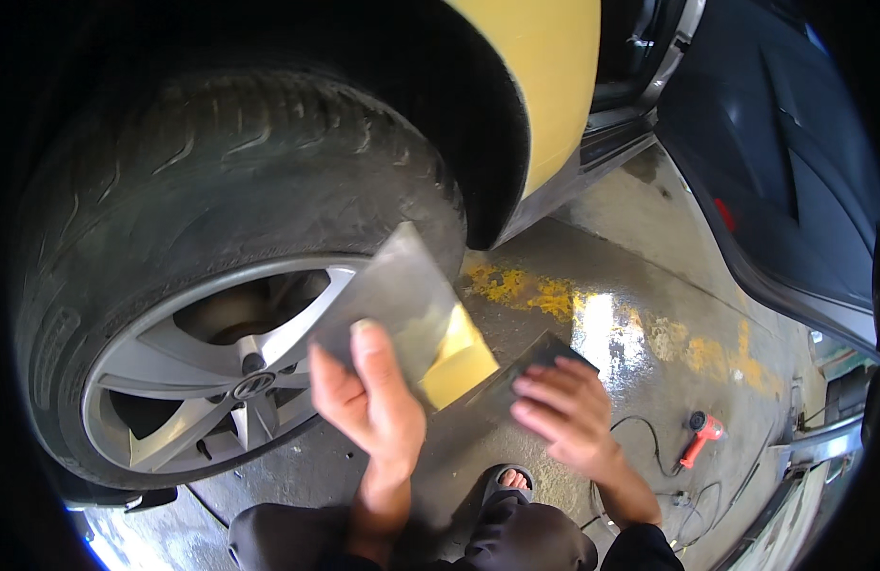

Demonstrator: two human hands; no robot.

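Note:
My left hand (381, 404) grips a thin grey rectangular sheet (392, 290) by its lower edge, thumb on the face turned toward me. A bright yellow patch (461, 360) covers the sheet's lower right corner; I cannot tell whether it is a reflection or a coating. To the right, my right hand (568, 414) has its fingers over a dark, flat, square-cornered piece (540, 360), slightly blurred and apart from the grey sheet. Behind the sheet stands a car wheel with a black tire (259, 214) and a silver alloy rim (164, 443).
A yellow fender (544, 76) curves above the wheel. The car door (792, 143) stands open at the upper right. A red heat-gun-shaped tool (702, 438) lies on the wet concrete floor (640, 219), near a black cord (649, 433). My knees and a sandalled foot (513, 479) are below.

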